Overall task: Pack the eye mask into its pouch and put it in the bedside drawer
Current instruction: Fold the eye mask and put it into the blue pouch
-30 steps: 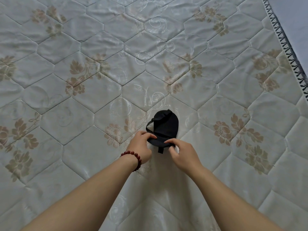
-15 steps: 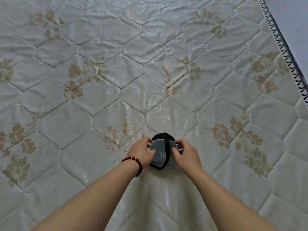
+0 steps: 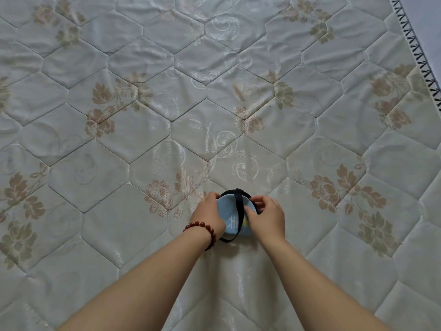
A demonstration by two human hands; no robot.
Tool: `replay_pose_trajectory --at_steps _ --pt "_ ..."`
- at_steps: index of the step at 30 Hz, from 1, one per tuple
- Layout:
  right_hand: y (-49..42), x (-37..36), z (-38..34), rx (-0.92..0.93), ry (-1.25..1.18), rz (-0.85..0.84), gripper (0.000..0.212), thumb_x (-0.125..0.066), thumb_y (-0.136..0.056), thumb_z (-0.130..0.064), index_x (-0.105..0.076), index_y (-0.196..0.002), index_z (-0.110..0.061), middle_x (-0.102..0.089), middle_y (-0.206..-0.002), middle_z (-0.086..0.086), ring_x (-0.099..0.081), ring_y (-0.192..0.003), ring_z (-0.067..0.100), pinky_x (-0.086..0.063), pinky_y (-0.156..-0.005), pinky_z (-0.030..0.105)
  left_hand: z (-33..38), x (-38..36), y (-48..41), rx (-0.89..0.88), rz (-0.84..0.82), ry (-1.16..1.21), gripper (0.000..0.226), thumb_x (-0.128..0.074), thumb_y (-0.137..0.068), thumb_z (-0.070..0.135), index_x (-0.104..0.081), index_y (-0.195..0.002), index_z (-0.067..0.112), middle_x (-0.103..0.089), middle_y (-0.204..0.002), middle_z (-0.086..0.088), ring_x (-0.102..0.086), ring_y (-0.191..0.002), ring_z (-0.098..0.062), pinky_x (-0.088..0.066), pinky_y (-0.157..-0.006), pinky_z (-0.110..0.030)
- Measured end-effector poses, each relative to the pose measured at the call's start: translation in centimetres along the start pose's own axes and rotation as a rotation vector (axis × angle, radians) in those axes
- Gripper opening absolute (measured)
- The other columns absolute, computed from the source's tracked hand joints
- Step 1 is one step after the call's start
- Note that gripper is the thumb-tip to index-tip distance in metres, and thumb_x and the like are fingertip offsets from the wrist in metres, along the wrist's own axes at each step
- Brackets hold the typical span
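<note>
The eye mask (image 3: 229, 211) lies folded in half on the quilted mattress (image 3: 214, 103), its light blue side up, with white marks and a yellow patch on it. Its black strap (image 3: 239, 206) runs across the top of the fold and loops out below. My left hand (image 3: 208, 215), with a red bead bracelet on the wrist, grips the mask's left edge. My right hand (image 3: 268, 217) grips the right edge, thumb pressed beside the strap. No pouch or drawer is in view.
The pale mattress with beige flower print fills the view. Its black-stitched border (image 3: 420, 56) runs down the upper right, with a plain pale surface (image 3: 427, 10) beyond it.
The mask lay black side up a second ago. I folded it toward me, so the blue side now shows with the strap over it, and both hands have settled on its edges.
</note>
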State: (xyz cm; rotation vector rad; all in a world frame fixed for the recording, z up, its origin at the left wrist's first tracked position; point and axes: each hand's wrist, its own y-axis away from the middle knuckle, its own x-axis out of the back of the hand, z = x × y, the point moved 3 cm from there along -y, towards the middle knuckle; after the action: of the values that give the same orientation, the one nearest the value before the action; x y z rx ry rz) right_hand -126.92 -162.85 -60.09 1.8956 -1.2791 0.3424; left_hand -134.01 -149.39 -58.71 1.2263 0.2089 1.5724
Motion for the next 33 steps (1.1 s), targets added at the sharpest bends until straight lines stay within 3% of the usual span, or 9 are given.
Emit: replay_pose_trajectory --at_steps 3,7,10,15,19,24,27,29,33 --pt "-0.1 0.1 0.0 -0.009 -0.028 -0.036 0.016 -0.068 -0.081 -0.014 -0.065 -0.096 -0.014 -0.063 -0.102 0.005 -0.060 -0.086 0.016 -0.045 -0.078 0.024 -0.4 0.2 -0.2 0.045 -0.013 -0.040 0.039 -0.054 -0.082 0.009 -0.039 -0.118 0.016 -0.062 -0.106 -0.012 -0.058 -0.088 -0.027 -0.048 -0.072 -0.032" --pt "-0.3 0.5 0.0 -0.043 -0.090 -0.051 0.026 -0.070 -0.079 -0.017 -0.059 -0.102 -0.019 -0.063 -0.099 0.001 -0.057 -0.082 0.011 -0.041 -0.069 0.018 -0.6 0.4 -0.3 0.039 -0.028 -0.015 0.034 -0.054 -0.086 0.020 -0.044 -0.118 0.015 -0.065 -0.103 -0.010 -0.062 -0.094 -0.026 -0.051 -0.083 -0.035" --pt "-0.2 0.4 -0.1 -0.037 -0.104 -0.086 0.030 -0.069 -0.080 -0.021 -0.055 -0.106 -0.021 -0.056 -0.101 0.002 -0.053 -0.078 0.007 -0.037 -0.062 0.013 -0.4 0.5 -0.1 0.009 -0.012 0.025 0.035 -0.050 -0.089 0.023 -0.043 -0.122 0.016 -0.064 -0.103 -0.008 -0.061 -0.092 -0.025 -0.051 -0.082 -0.036" --pt "0.2 0.4 -0.3 -0.036 -0.160 -0.093 0.015 -0.062 -0.087 -0.021 -0.054 -0.099 -0.018 -0.060 -0.100 0.002 -0.059 -0.091 0.018 -0.043 -0.076 0.025 0.5 0.2 0.4 -0.021 -0.008 0.176 0.061 -0.062 -0.075 0.038 -0.039 -0.129 0.019 -0.052 -0.121 -0.003 -0.057 -0.103 -0.020 -0.050 -0.089 -0.037" --pt "0.5 0.5 -0.6 -0.092 -0.304 -0.067 0.012 -0.059 -0.090 -0.021 -0.052 -0.100 -0.019 -0.062 -0.097 0.001 -0.060 -0.090 0.017 -0.043 -0.076 0.025 1.0 0.3 1.2 -0.076 0.035 0.127 0.081 -0.078 -0.053 0.051 -0.040 -0.118 0.022 -0.043 -0.114 0.003 -0.051 -0.094 -0.011 -0.044 -0.080 -0.024" --pt "0.7 0.8 -0.7 -0.070 -0.310 -0.077 0.008 -0.059 -0.091 -0.021 -0.054 -0.097 -0.021 -0.062 -0.090 -0.002 -0.060 -0.082 0.013 -0.044 -0.063 0.017 0.9 0.6 1.2 -0.093 0.022 0.051 0.048 -0.069 -0.073 0.023 -0.043 -0.113 0.018 -0.049 -0.117 -0.002 -0.058 -0.090 -0.018 -0.048 -0.075 -0.028" --pt "0.8 1.2 -0.4 -0.063 -0.266 -0.087 0.008 -0.056 -0.092 -0.017 -0.054 -0.096 -0.024 -0.062 -0.092 -0.002 -0.060 -0.085 0.015 -0.044 -0.071 0.023 0.6 1.0 1.2 -0.079 0.072 0.090 0.027 -0.060 -0.081 0.009 -0.050 -0.104 0.021 -0.061 -0.109 0.000 -0.058 -0.084 -0.016 -0.044 -0.071 -0.025" --pt "0.7 1.3 -0.1 -0.081 -0.234 -0.084 0.015 -0.051 -0.091 -0.010 -0.055 -0.096 -0.024 -0.062 -0.094 -0.002 -0.058 -0.089 0.017 -0.042 -0.076 0.026 0.4 1.3 1.2 -0.069 0.103 0.105 0.020 -0.058 -0.084 0.009 -0.052 -0.096 0.024 -0.066 -0.099 0.004 -0.057 -0.076 -0.012 -0.042 -0.067 -0.023" --pt "0.7 1.5 0.3 -0.167 -0.218 -0.055 0.028 -0.041 -0.084 0.000 -0.059 -0.094 -0.019 -0.062 -0.088 -0.001 -0.057 -0.084 0.021 -0.041 -0.073 0.028 0.2 1.5 1.1 -0.061 0.174 0.125 0.014 -0.062 -0.084 0.013 -0.056 -0.088 0.026 -0.063 -0.086 0.009 -0.056 -0.072 -0.010 -0.038 -0.063 -0.021"
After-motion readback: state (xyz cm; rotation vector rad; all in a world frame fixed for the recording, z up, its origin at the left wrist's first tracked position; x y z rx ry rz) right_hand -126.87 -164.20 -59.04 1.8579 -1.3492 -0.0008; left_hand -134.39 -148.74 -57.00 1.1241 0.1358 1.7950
